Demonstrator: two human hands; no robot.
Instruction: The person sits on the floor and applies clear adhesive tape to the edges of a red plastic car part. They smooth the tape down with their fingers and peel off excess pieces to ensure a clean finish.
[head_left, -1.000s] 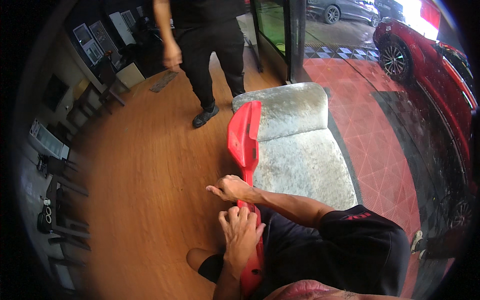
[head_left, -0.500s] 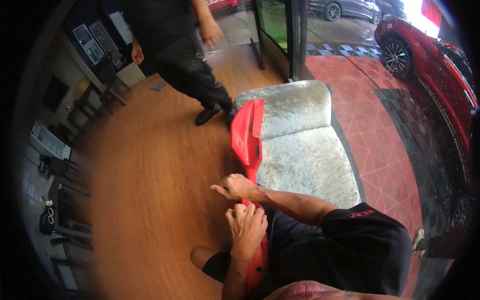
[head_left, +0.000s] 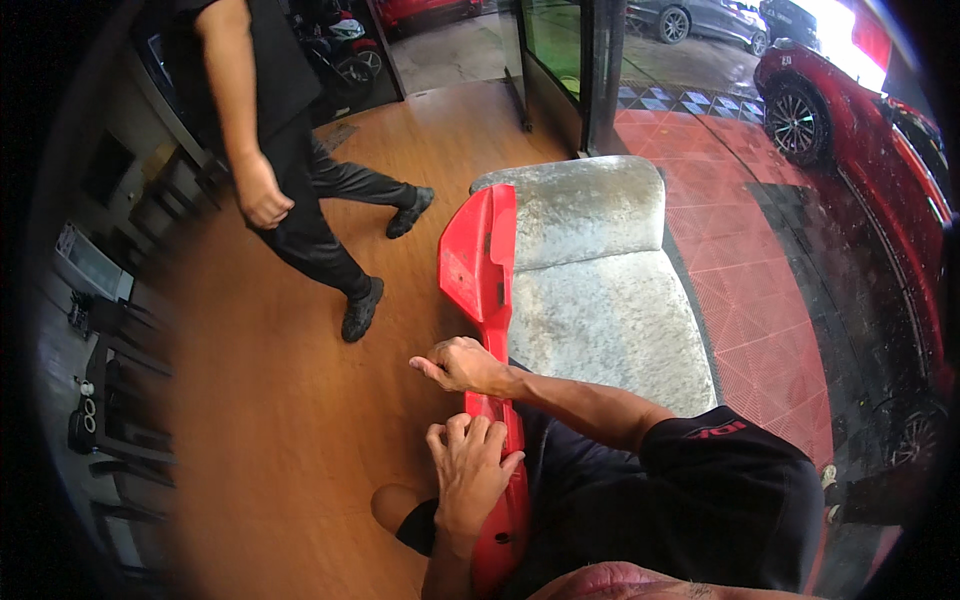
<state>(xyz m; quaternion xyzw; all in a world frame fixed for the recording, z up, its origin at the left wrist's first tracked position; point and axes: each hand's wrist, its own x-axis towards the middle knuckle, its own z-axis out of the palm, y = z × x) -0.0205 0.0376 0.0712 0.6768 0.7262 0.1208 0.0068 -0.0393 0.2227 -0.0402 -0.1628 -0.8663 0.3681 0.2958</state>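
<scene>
A long red plastic panel [head_left: 474, 262], broad and angular at its far end and narrow in the middle, runs along my lap toward the lower edge. My right hand [head_left: 462, 366] lies across the narrow part, its fingers curled around the edge and its thumb pointing left; its fingertips are hidden. Just nearer to me, my left hand [head_left: 470, 468] grips the same panel with bent fingers on top and the thumb toward its right side. The panel's far end overlaps the left edge of a grey velvet-like seat [head_left: 600, 320].
A person in black [head_left: 290, 190] walks on the wooden floor [head_left: 290, 430] at the far left. Dark chairs and tables [head_left: 125, 370] line the left wall. Beyond the seat are red floor tiles [head_left: 740, 260] and a wet red car [head_left: 860, 150]. A glass door [head_left: 553, 50] stands ahead.
The person in black has stepped left and nearer. The panel has shifted slightly left. My left hand has slid down toward me, leaving a gap between my hands.
</scene>
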